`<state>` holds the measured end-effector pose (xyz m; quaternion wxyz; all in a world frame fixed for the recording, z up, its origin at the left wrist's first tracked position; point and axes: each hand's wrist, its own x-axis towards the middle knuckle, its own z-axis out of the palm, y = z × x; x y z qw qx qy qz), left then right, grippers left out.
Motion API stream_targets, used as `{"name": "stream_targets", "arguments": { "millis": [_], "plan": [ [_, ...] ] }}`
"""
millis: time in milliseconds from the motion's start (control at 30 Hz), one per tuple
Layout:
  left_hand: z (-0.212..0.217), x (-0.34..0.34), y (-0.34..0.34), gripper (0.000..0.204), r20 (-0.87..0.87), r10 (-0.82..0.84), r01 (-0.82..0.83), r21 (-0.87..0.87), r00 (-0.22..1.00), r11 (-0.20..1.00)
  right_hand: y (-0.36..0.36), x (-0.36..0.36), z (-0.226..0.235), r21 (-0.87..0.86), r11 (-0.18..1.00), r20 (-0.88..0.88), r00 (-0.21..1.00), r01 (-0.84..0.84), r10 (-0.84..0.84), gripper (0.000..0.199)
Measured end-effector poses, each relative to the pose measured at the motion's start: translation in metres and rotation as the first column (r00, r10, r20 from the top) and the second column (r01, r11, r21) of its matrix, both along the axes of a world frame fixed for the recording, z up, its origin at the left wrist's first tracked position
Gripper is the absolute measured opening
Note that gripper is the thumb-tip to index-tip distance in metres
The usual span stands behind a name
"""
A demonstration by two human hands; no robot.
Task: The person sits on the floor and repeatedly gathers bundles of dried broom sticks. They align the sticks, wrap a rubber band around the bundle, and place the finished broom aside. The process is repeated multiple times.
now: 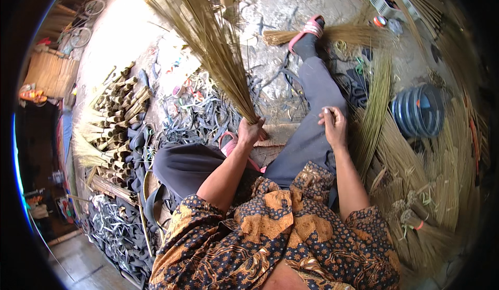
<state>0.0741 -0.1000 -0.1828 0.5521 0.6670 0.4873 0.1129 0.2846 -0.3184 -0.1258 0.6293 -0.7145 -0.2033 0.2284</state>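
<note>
My left hand is wrapped round the narrow end of a bundle of long dry grass stalks. The stalks fan out upward and to the left, away from me. Over my right thigh, my right hand is raised with its fingers curled in. Whether anything small sits between those fingers is too small to tell. Right of that hand, a loose sheaf of greenish stalks lies on the ground. Another tied bundle of brown stalks rests beneath my outstretched foot in a pink sandal.
Several short finished bundles are stacked at the left. Dark rubber strips litter the floor ahead of me, with a heap of more strips lower left. A blue plastic water jug lies at the right. A grey crate stands far right.
</note>
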Motion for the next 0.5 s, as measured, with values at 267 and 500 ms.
{"name": "stream_targets", "arguments": {
  "millis": [267, 500],
  "plan": [
    [0.105, -0.025, 0.067, 0.037, 0.423, 0.095, -0.118, 0.03, 0.901, 0.993, -0.005, 0.002, -0.01, -0.068, 0.998, 0.06, 0.998, -0.004, 0.009, 0.025],
    [0.329, -0.308, 0.333, 0.037, 0.383, 0.834, -0.913, 0.263, 0.396, 0.313, -0.005, 0.015, -0.017, -0.039, 0.998, 0.083, 0.995, -0.046, 0.049, 0.022]
  ]
}}
